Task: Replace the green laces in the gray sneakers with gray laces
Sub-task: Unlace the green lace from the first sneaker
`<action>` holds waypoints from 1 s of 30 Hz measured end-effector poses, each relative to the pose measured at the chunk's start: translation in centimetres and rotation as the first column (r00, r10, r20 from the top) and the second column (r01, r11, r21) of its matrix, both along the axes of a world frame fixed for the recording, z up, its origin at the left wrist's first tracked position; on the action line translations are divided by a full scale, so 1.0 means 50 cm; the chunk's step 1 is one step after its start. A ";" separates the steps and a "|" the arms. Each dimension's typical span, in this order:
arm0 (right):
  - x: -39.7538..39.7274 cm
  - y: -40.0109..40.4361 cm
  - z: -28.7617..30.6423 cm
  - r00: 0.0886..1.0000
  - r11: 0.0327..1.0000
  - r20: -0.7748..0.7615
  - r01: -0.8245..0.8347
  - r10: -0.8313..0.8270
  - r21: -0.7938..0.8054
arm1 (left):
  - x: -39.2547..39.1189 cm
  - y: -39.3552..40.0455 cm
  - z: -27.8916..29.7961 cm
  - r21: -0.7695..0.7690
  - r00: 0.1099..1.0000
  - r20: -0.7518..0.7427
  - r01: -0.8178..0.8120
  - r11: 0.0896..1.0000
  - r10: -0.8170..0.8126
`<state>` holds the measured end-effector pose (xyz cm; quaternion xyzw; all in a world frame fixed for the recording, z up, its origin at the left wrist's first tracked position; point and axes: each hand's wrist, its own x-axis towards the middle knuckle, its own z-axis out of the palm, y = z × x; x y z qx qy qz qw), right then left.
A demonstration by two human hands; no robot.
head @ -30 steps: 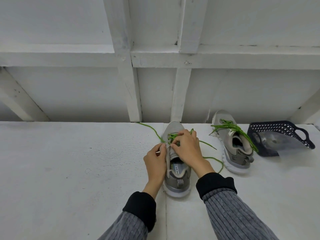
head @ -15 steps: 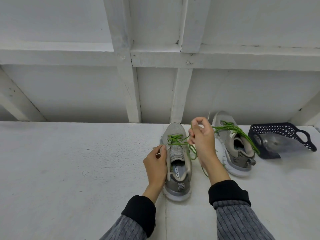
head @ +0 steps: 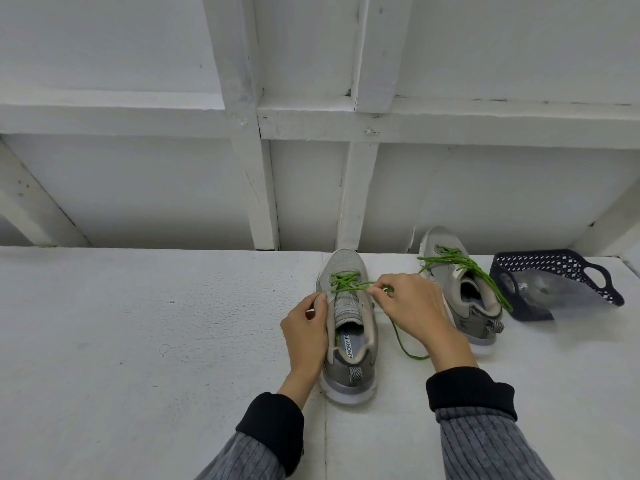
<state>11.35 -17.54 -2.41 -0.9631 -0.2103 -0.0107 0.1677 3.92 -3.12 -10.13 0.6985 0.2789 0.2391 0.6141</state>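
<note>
A gray sneaker [head: 346,271] stands toe-away in front of me, with a green lace [head: 346,284] crossed over its forefoot. My left hand [head: 306,336] grips the sneaker's left side near the eyelets. To the right of the tongue, my right hand [head: 410,308] pinches the green lace, and its loose end trails down to the table behind my wrist. A second gray sneaker [head: 460,292] with its own green lace [head: 460,263] stands further right. No gray laces can be made out.
A dark blue perforated basket [head: 554,265] lies tipped on its side at the far right, with something clear inside. A white table [head: 138,341] carries everything, and a white wall with beams [head: 256,168] rises right behind it.
My right hand rose from the sneaker's eyelets, pulling lace up and to the right, then came back down beside the tongue. My left hand stayed on the sneaker's side.
</note>
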 end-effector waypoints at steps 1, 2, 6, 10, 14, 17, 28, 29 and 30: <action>0.001 0.000 0.000 1.000 0.999 -0.015 0.007 -0.006 0.045 | 0.000 0.001 -0.001 0.000 1.000 0.000 0.004 1.000 -0.004; 0.002 0.001 -0.002 0.999 0.990 -0.042 0.033 -0.027 0.136 | 0.000 0.002 -0.001 0.001 1.000 0.000 0.007 1.000 -0.007; 0.006 0.004 -0.027 0.966 0.732 -0.138 0.257 -0.220 0.632 | -0.001 0.004 -0.003 0.006 1.000 0.002 0.003 1.000 -0.003; 0.002 0.005 -0.078 0.919 0.738 -0.157 0.385 -0.361 0.554 | -0.002 0.003 -0.001 0.013 1.000 0.011 0.006 1.000 -0.006; -0.013 0.002 -0.117 0.895 0.830 -0.187 0.446 -0.406 0.334 | -0.004 0.003 0.003 0.010 1.000 0.007 0.012 1.000 -0.012; -0.027 0.015 -0.115 0.882 0.847 -0.074 0.468 -0.466 0.251 | -0.003 0.004 0.004 0.011 1.000 0.006 0.016 1.000 -0.017; -0.046 0.072 -0.098 0.951 0.773 -0.223 0.306 -0.216 0.556 | 0.005 0.020 0.011 0.090 0.993 -0.063 0.106 0.990 -0.101; -0.045 0.072 -0.097 0.940 0.740 -0.247 0.338 -0.235 0.581 | 0.007 0.024 0.016 0.122 0.988 -0.080 0.141 0.982 -0.132; -0.043 0.072 -0.095 0.930 0.714 -0.269 0.365 -0.250 0.598 | 0.012 0.027 0.021 0.178 0.982 -0.100 0.175 0.968 -0.159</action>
